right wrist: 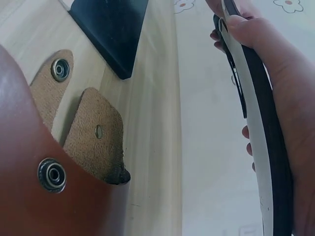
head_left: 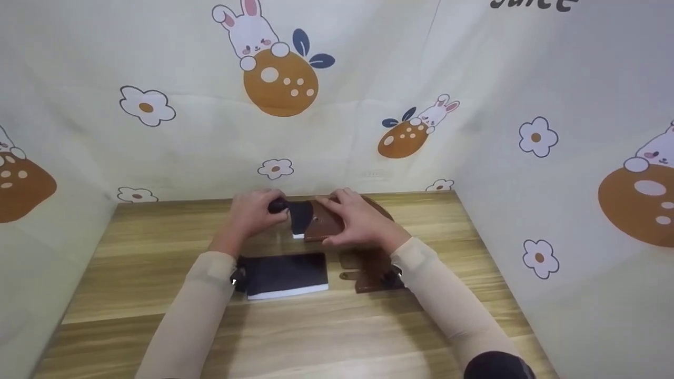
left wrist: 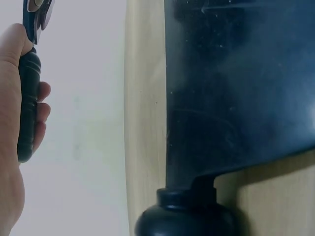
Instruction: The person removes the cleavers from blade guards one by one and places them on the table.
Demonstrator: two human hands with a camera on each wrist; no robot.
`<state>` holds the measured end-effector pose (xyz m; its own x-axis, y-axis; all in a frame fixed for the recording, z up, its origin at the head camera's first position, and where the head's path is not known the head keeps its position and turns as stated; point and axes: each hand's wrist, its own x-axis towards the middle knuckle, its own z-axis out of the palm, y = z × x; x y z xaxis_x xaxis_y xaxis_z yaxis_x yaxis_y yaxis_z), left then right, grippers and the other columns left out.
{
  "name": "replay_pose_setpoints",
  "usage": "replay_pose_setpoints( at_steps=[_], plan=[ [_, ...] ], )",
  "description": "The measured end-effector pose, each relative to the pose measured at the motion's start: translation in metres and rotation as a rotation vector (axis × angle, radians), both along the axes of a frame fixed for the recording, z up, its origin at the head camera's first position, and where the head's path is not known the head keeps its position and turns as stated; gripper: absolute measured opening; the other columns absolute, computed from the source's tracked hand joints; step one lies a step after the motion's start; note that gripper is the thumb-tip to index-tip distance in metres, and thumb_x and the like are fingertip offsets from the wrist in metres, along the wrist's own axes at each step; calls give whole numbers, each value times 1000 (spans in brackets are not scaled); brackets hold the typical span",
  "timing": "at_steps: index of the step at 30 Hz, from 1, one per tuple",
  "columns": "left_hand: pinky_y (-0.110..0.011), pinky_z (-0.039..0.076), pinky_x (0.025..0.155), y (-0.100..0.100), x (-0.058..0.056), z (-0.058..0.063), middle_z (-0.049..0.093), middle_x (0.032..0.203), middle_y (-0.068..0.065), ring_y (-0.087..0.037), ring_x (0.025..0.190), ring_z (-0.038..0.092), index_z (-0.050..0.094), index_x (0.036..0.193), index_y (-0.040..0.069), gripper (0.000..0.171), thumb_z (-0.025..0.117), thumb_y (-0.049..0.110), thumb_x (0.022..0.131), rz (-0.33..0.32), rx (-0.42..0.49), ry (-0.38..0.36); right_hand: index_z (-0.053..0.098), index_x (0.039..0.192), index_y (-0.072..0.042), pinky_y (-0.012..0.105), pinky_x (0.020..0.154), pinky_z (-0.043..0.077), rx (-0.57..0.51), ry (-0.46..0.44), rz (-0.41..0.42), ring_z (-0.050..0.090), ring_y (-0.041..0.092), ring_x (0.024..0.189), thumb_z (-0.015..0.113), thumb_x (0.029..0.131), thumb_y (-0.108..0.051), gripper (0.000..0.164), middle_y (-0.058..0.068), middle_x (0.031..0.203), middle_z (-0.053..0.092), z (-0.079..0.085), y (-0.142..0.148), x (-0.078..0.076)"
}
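In the head view my left hand (head_left: 251, 213) grips the black handle (head_left: 277, 205) of a cleaver, fingers wrapped round it in the left wrist view. The cleaver's dark blade (head_left: 301, 217) runs into a brown leather sheath (head_left: 322, 223), which covers its far part. My right hand (head_left: 363, 218) holds that sheath, thumb on one face and fingers on the other. Nearer me lies a second cleaver (head_left: 287, 273), its dark blade flat on the table with a bright edge and its handle partly behind my left wrist. A second brown sheath (head_left: 371, 271) lies partly under my right wrist.
The second sheath has metal snaps (right wrist: 51, 175) and two tan straps (right wrist: 98, 137). The wood-grain table (head_left: 295, 337) is walled at back and sides by pale cloth (head_left: 347, 63) printed with rabbits and flowers. The held cleaver and sheath are close to the back wall.
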<state>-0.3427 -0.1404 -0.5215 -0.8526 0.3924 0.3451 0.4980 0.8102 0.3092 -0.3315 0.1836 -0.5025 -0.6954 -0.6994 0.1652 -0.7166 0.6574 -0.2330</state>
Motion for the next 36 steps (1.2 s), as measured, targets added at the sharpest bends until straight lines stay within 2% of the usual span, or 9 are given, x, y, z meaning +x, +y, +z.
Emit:
replay_pose_setpoints(
  at_steps=[10, 13, 18, 26, 31, 36],
  plan=[
    [-51, 51, 70, -2, 0, -1, 78, 99, -5, -30, 81, 67, 78, 117, 18, 40, 76, 45, 87, -6, -11, 52, 43, 171, -29, 42, 109, 46, 6, -1, -5, 46, 20, 131, 84, 79, -74, 110, 2, 144, 52, 1, -1, 1],
    [-51, 53, 72, -3, 1, -1, 77, 99, -6, -29, 83, 68, 78, 118, 18, 39, 76, 45, 89, -4, -9, 47, 42, 171, -29, 42, 109, 47, 6, -13, -7, 45, 20, 131, 85, 80, -72, 110, 2, 144, 51, 3, -1, 2],
    [-52, 54, 74, -4, 4, 0, 76, 100, -7, -31, 85, 67, 78, 120, 19, 40, 77, 45, 90, 9, -12, 25, 41, 172, -30, 43, 109, 47, 5, -18, -9, 45, 20, 131, 81, 80, -78, 111, 2, 144, 51, 3, -2, 2],
    [-52, 53, 74, -4, 5, 0, 78, 106, -8, -32, 86, 68, 77, 123, 19, 43, 76, 47, 90, 14, -9, -1, 40, 172, -25, 40, 111, 46, 15, -7, -9, 44, 21, 133, 80, 79, -78, 115, 4, 147, 50, 3, -2, 3],
    [-52, 53, 73, -5, 5, -2, 79, 106, -8, -31, 87, 68, 77, 121, 18, 41, 77, 45, 90, 8, 4, 20, 40, 172, -23, 42, 110, 46, 9, -16, -10, 44, 23, 132, 85, 79, -72, 114, 5, 146, 49, 3, -2, 4],
    [-54, 54, 71, -4, 6, -2, 80, 105, -5, -31, 84, 70, 78, 118, 19, 38, 78, 44, 90, 4, 24, 55, 40, 172, -24, 42, 112, 45, 25, 5, -9, 44, 23, 133, 80, 80, -77, 114, 6, 147, 50, 5, -2, 5]
  ],
)
